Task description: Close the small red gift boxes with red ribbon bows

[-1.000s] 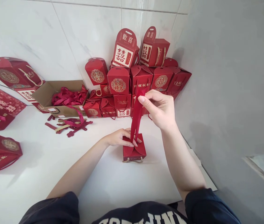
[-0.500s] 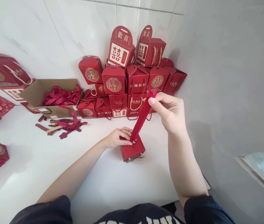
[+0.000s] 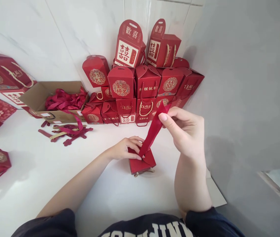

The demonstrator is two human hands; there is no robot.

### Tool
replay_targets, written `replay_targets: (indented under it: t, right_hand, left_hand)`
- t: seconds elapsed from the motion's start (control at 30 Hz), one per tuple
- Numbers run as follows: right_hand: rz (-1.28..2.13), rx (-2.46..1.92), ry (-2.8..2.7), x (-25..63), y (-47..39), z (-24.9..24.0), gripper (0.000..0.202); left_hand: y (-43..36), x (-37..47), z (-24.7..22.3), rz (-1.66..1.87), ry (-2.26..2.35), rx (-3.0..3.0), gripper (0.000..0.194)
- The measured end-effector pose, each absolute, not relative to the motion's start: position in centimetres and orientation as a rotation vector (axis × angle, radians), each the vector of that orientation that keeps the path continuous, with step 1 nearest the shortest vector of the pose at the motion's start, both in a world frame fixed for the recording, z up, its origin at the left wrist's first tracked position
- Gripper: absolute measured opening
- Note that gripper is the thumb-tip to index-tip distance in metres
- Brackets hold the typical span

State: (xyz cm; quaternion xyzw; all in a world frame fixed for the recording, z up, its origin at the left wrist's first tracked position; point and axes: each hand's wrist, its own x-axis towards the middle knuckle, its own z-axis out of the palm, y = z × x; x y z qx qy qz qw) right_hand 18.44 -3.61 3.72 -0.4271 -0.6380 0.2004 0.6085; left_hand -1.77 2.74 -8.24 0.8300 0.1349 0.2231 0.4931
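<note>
A glossy red fabric ribbon (image 3: 153, 134) is pinched by the right hand (image 3: 185, 131), its long axis slanting up rightward from a red cardboard box (image 3: 146, 162) on the white table (image 3: 110, 191). The box is touched by the nearer left hand (image 3: 126, 149), fingers partly spread, any grip unclear. Behind, printed red cartons (image 3: 148, 79) are stacked.

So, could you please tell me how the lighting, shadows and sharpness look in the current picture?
Head view: soft light, pale sheen on the wall tiles; head view: faint shadow on the grey wall, right of the right hand; head view: the red ribbon's upper tip looks slightly smeared.
</note>
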Motion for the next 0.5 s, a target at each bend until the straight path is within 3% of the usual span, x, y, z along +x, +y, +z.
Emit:
replay_targets:
  t: [0.17,0.3,0.5]
  right_hand:
    - [0.394,-1.182,-1.757,19.8,-5.1,4.5,0.018]
    - [0.265,-1.245,-1.677,20.6,-5.9,4.7,0.015]
    - [0.268,-1.194,-1.442,20.2,-5.5,4.5,0.015]
  left_hand:
    - [3.1,-1.9,-8.9,0.536,0.298,1.983,0.009]
    - [2.9,-1.7,-8.9,0.602,0.363,1.985,0.008]
    - [2.2,-1.8,-7.9,0.594,0.375,1.833,0.040]
